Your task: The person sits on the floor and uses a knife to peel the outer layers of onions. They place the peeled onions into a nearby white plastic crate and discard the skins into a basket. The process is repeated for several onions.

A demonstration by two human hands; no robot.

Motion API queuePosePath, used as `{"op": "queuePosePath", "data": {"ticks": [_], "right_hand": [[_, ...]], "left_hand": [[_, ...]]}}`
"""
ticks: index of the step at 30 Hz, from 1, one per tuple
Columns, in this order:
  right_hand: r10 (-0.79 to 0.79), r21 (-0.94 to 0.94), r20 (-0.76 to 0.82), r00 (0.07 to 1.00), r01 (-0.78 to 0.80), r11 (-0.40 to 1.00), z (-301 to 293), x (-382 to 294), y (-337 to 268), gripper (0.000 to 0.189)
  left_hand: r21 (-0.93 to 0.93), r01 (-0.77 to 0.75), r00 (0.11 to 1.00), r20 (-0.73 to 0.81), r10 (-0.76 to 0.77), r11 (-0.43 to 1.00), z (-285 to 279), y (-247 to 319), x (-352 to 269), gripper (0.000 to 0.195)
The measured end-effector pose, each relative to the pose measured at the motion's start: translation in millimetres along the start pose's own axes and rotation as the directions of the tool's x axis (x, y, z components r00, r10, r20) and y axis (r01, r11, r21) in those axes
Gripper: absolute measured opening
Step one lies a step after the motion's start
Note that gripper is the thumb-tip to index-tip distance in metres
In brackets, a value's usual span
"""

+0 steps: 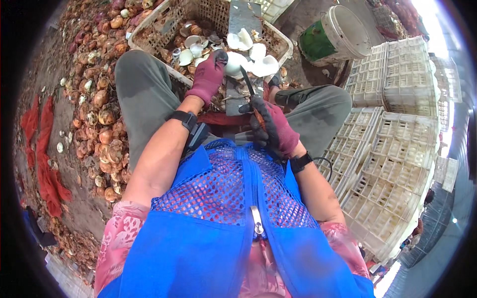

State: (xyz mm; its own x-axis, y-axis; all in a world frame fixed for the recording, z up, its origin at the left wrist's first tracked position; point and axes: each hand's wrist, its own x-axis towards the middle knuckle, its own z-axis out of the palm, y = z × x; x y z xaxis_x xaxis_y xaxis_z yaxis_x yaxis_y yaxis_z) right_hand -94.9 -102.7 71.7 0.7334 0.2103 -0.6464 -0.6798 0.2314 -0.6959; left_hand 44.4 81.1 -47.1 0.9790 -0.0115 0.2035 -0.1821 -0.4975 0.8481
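Note:
My left hand [209, 76], in a pink glove with dark fingertips, is at the left side of a peeled white onion [234, 64], its fingers curled against it. My right hand [270, 124], in a like glove, grips a knife [247, 81] by its orange-brown handle, the dark blade pointing up towards the onion. Beneath lies a grey board [234, 97] that runs across a dirty plastic crate [276, 34]. White onion layers [265, 66] rest on and beside the board. More peelings and cut pieces [186, 57] lie inside the crate.
Unpeeled onions [106, 136] are heaped along my left side, with red netting [46, 160] on the ground beyond. At the upper right a white and green bucket [328, 39] leans over. Stacked white plastic crates [391, 164] stand close on my right.

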Motion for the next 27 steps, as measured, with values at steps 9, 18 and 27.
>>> {"op": "queuePosePath", "data": {"ticks": [9,18,27], "right_hand": [[-0.026,0.260,0.258,0.966,-0.044,0.964,-25.1,3.9,8.8,0.051],[-0.266,0.704,0.602,0.753,-0.343,0.621,-21.8,4.6,-35.1,0.046],[-0.249,0.746,0.384,0.889,-0.139,0.651,-24.0,-3.4,-72.4,0.037]], "left_hand": [[0.025,0.300,0.954,0.014,-0.301,0.953,13.1,-32.7,12.5,0.048],[-0.606,0.597,0.740,0.163,-0.652,0.526,2.2,-40.6,5.6,0.040],[-0.898,0.396,0.762,0.204,-0.614,0.192,-38.3,5.5,20.7,0.060]]}}
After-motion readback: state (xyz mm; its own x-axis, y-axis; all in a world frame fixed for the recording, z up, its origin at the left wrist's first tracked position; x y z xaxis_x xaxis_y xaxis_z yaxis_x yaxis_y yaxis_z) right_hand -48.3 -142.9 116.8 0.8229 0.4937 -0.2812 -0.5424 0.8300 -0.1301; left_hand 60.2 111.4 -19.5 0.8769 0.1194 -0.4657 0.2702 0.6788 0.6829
